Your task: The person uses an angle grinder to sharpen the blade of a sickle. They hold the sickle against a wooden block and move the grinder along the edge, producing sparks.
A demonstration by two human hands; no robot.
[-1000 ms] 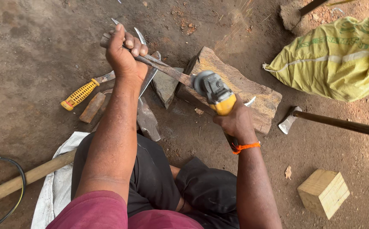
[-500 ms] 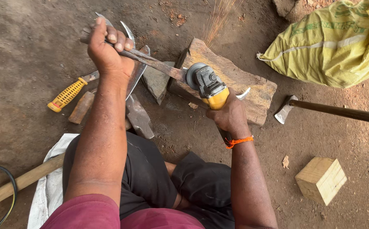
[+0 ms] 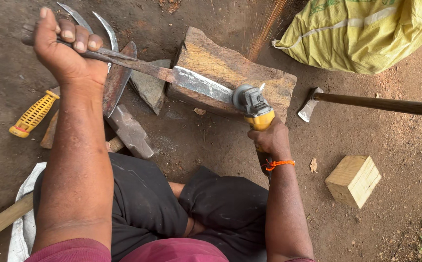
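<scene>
we're mid-grind: our left hand (image 3: 65,53) is closed tight around the rusty tang of the blade (image 3: 198,83), which lies flat across the wood block (image 3: 230,68), while our right hand (image 3: 270,140) is wrapped around the yellow grinder (image 3: 253,104), its disc touching the blade's bright edge and throwing sparks (image 3: 266,24) up past the yellow sack (image 3: 366,34). as we judge it, the next move calls for a steady left grip, a low disc angle and a slow, even pass along the edge.
</scene>
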